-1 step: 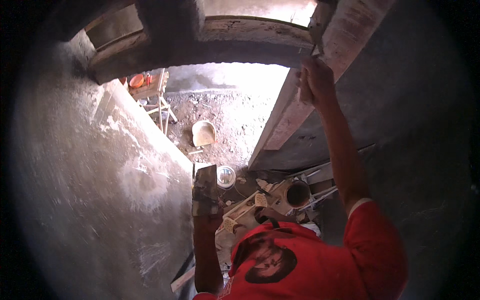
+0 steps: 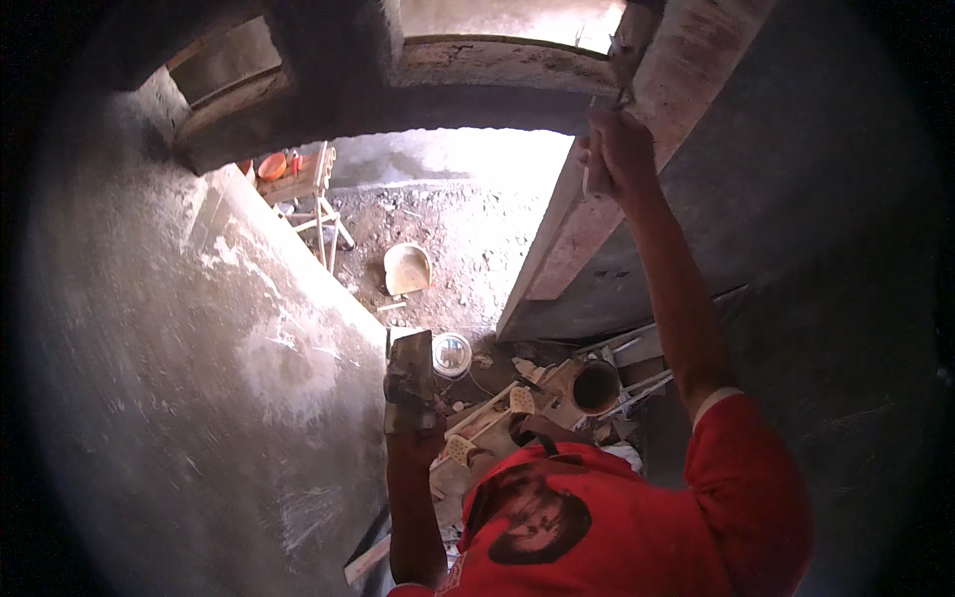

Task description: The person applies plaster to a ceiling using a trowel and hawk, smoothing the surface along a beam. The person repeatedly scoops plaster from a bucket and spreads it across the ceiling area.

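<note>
Clenched around the handle of a mortar-caked plastering board (image 2: 409, 383), the left hand (image 2: 416, 443) holds it flat and low, close to the red shirt (image 2: 637, 517). Just left of that grip rises a grey plastered wall (image 2: 169, 378), rough and streaked with paler patches. Up and to the right, the right hand (image 2: 622, 149) is closed on a small pale tool (image 2: 595, 164), pressed against the edge of a slanting wooden plank (image 2: 587, 229) beside a darker plastered wall (image 2: 796, 199); what kind of tool it is cannot be told.

Below the board, past the left hand, lie scattered planks and rubble with a dark bucket (image 2: 595, 386), its contents hidden in shadow, and a round white tub (image 2: 452, 354). Farther off on the dirt floor (image 2: 477, 229) sits a tan pan (image 2: 408, 269) that looks empty. Beyond it stands a wooden trestle (image 2: 313, 194) carrying orange and red containers, under a concrete arch (image 2: 477, 85).
</note>
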{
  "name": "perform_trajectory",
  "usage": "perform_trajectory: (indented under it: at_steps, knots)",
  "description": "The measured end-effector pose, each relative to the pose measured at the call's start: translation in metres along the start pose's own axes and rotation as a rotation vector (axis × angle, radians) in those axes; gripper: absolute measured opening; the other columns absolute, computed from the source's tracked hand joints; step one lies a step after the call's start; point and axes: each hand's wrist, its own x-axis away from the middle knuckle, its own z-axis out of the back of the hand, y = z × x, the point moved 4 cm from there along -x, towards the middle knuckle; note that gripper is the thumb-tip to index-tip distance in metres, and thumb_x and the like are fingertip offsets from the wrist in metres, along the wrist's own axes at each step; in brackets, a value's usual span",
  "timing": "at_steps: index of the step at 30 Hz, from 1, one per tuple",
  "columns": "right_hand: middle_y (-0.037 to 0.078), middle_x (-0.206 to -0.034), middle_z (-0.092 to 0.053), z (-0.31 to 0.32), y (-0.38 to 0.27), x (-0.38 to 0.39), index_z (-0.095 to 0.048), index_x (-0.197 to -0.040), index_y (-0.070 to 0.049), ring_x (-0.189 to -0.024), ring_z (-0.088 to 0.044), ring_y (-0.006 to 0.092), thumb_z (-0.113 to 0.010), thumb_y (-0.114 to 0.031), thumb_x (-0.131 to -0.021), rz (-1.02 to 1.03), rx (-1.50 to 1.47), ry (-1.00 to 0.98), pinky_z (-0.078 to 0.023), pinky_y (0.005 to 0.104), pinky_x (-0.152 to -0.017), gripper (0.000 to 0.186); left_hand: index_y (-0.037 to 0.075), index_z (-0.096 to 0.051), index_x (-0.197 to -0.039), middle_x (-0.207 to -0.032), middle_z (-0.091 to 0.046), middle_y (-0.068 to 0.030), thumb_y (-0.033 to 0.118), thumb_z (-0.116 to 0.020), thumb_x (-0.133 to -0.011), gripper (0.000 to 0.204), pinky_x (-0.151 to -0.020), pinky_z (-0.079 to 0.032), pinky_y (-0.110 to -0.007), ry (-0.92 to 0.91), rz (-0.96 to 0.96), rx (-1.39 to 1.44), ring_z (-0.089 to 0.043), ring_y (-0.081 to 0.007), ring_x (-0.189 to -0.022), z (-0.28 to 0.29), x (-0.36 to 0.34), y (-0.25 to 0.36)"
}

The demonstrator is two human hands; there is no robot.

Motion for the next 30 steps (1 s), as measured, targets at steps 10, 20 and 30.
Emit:
perform_trajectory:
  at_steps: [10, 20, 30]
  knots:
    - [0.016, -0.087, -0.059, -0.013, 0.05, -0.104, -0.054, -0.102, 0.004, -0.071, -0.066, 0.0258, -0.069, -0.014, -0.091, 0.127, 0.063, -0.065, -0.056, 0.0383, -0.053, 0.026, 0.011, -0.048, -0.138, -0.113, -0.062, -0.0074, 0.006, -0.065, -0.09, 0.051, -0.076, -0.057, -0.03, 0.029, 0.025, 0.235, -0.065, -0.0177, -0.093, -0.011, -0.009, 0.019]
    - [0.014, -0.088, -0.061, 0.001, 0.021, -0.069, -0.056, -0.105, 0.003, -0.068, -0.066, 0.0235, -0.07, -0.018, -0.092, 0.552, 0.402, 0.013, -0.058, 0.0373, -0.055, 0.029, 0.012, -0.058, -0.13, -0.108, -0.067, -0.007, 0.027, -0.06, -0.1, 0.034, -0.056, -0.055, -0.028, 0.02, 0.176, 0.232, -0.066, -0.021, -0.08, -0.025, -0.004, -0.009]
    - [0.007, -0.084, -0.062, -0.002, -0.026, 0.06, -0.064, -0.108, -0.002, -0.069, -0.064, 0.0123, -0.065, -0.022, -0.095, 0.189, -0.172, 0.265, -0.056, 0.0302, -0.055, 0.024, 0.009, -0.059, -0.125, -0.104, -0.065, -0.0101, 0.035, -0.057, -0.1, 0.036, -0.056, -0.055, -0.03, -0.003, 0.29, 0.293, -0.066, -0.0242, -0.079, -0.013, -0.001, -0.021]
